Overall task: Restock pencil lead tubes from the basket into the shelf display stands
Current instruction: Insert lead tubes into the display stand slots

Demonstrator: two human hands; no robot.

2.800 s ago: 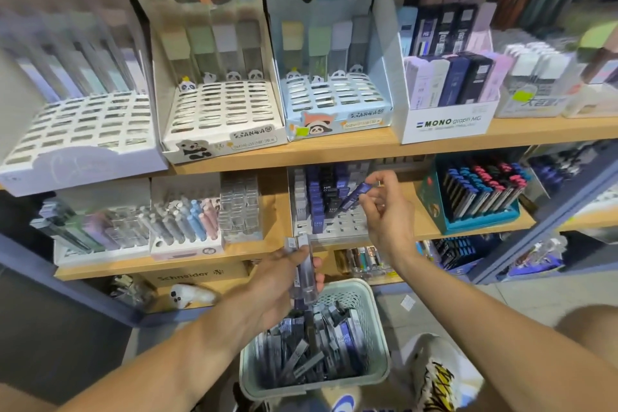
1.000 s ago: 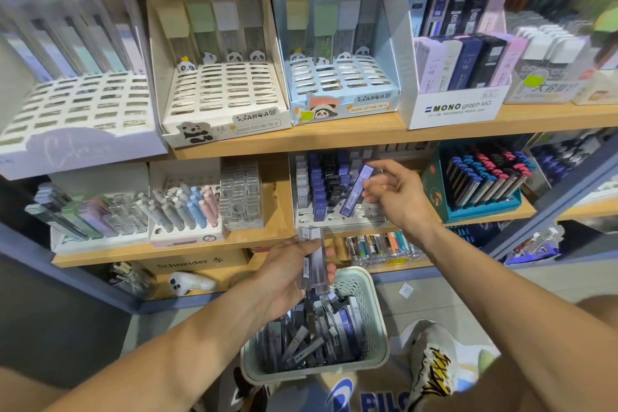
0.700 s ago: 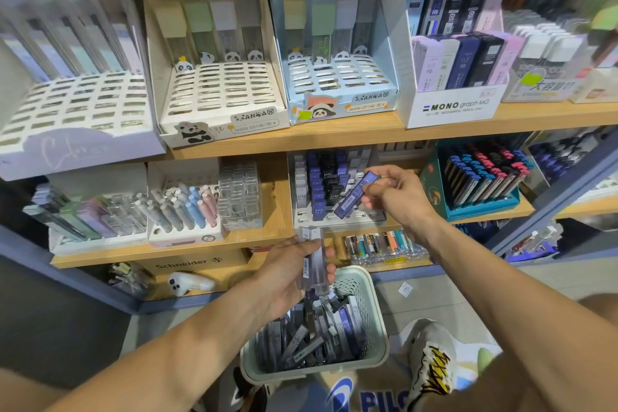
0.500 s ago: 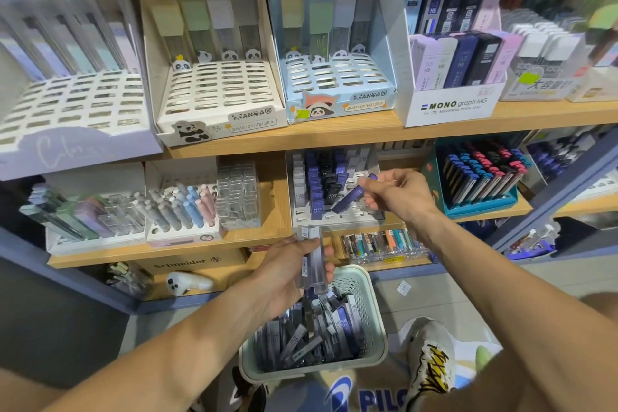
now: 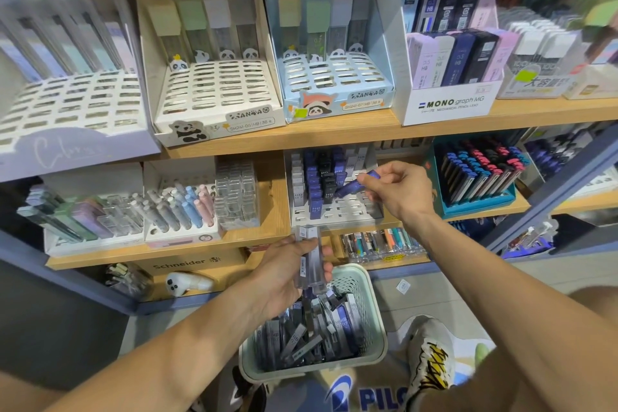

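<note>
Wooden shelves (image 5: 334, 134) crowded with stationery displays fill the view, and a pale green basket (image 5: 374, 318) of lead tubes is seen on the floor below them. At the middle of the lower shelf a white slotted stand (image 5: 337, 211) is partly filled, with dark blue and black tubes standing toward its back and open slots left along its front edge. A blue tube (image 5: 351, 187) is pinched at its upper end by the right hand (image 5: 398, 191) and is held tilted, its lower end aimed down over the stand, apparently so that it can be slid into a free slot. Whether its tip has entered a slot cannot be told. A small bundle (image 5: 309, 257) of clear grey tubes is clasped upright in the left hand (image 5: 287, 274), just above the basket and below the shelf's front edge; it is judged to be kept there as a ready supply, so that the feeding hand need not return to the basket each time.
</note>
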